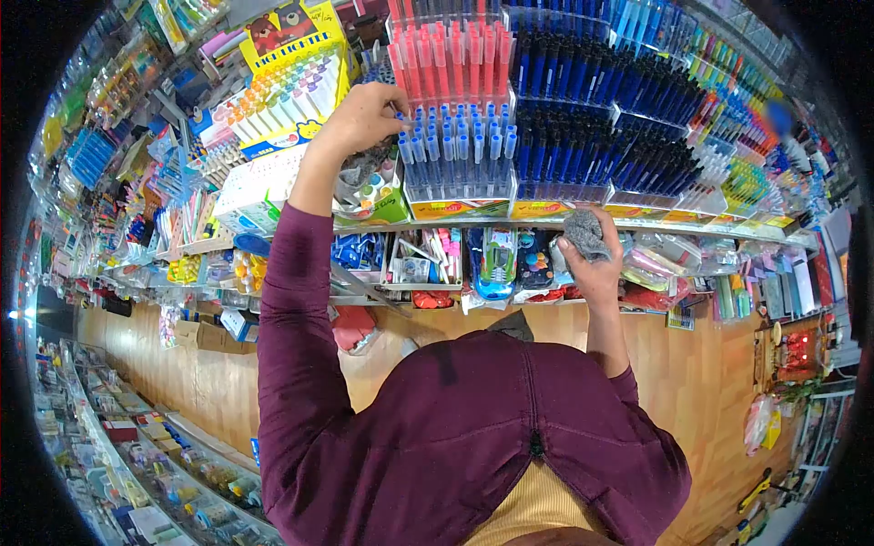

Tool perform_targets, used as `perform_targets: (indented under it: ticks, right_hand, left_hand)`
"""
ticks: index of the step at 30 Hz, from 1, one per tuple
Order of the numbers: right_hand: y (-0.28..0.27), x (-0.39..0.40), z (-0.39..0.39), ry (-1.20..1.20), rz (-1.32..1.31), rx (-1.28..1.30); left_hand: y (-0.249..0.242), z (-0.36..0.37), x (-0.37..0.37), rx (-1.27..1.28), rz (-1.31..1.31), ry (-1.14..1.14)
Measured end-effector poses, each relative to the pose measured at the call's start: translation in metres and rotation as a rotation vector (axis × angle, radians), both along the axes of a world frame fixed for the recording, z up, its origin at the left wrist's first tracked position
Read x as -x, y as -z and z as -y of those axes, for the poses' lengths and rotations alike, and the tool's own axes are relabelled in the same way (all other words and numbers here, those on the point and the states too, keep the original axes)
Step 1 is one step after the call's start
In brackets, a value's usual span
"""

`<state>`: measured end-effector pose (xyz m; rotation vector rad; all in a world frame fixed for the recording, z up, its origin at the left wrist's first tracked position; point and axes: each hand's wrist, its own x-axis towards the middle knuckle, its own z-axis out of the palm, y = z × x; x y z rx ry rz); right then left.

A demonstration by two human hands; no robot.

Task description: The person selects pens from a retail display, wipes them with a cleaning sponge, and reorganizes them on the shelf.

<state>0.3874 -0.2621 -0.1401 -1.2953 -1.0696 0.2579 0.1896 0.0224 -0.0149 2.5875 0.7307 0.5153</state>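
Observation:
My left hand point(362, 118) reaches to the left edge of a clear rack of blue-capped pens point(455, 150). Its thumb and forefinger close on the cap of a pen in the corner. Something dark grey shows under that hand, too hidden to name. Lower right, in front of the shelf edge, my right hand point(601, 259) is wrapped round a crumpled grey cloth point(587, 235). Behind the blue caps stand red pens point(451, 64); dark blue pens point(560, 150) fill the racks to the right.
A yellow highlighter display box point(296, 41) stands left of the racks. Below the metal shelf edge point(674, 229) is a lower shelf with packaged goods, including a box of pens and erasers point(423, 259). A glass counter point(127, 437) runs along the lower left, beyond the wooden floor point(674, 373).

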Motion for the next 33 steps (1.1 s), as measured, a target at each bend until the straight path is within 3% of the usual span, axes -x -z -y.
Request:
perform_targets:
  ticks: [6, 12, 17, 20, 22, 27, 29, 30, 31, 33]
  right_hand:
    - [0.0, 0.001, 0.0, -0.015, -0.02, 0.013]
    - [0.006, 0.001, -0.002, -0.008, 0.028, 0.022]
    - [0.004, 0.001, -0.003, 0.012, 0.028, 0.027]
    - [0.005, -0.001, -0.005, 0.007, 0.056, 0.009]
    - [0.002, -0.001, -0.004, 0.005, -0.028, 0.008]
    - [-0.013, -0.005, -0.013, -0.022, -0.327, -0.171]
    - [-0.024, 0.001, -0.024, -0.29, -0.708, -0.291]
    - [-0.029, 0.008, -0.033, -0.349, -0.676, -0.317]
    - [-0.04, 0.018, -0.043, -0.444, -0.711, -0.356]
    - [-0.061, 0.043, -0.058, -0.543, -0.821, -0.407]
  left_hand:
    - [-0.012, 0.019, -0.003, -0.157, -0.073, -0.09]
    - [-0.009, 0.015, -0.004, -0.251, -0.011, -0.039]
    - [-0.035, 0.017, 0.005, -0.231, 0.044, -0.056]
    - [-0.062, 0.026, 0.017, -0.368, 0.111, -0.062]
    - [-0.076, 0.036, 0.035, -0.122, 0.3, -0.095]
    - [-0.062, 0.072, 0.052, 0.026, 0.872, -0.077]
    - [-0.036, 0.089, 0.037, 0.051, 1.144, -0.06]
    - [-0.02, 0.103, 0.023, 0.066, 1.182, -0.06]
    - [-0.003, 0.118, 0.005, 0.241, 1.275, -0.031]
    - [0.026, 0.142, -0.021, 0.293, 1.243, 0.036]
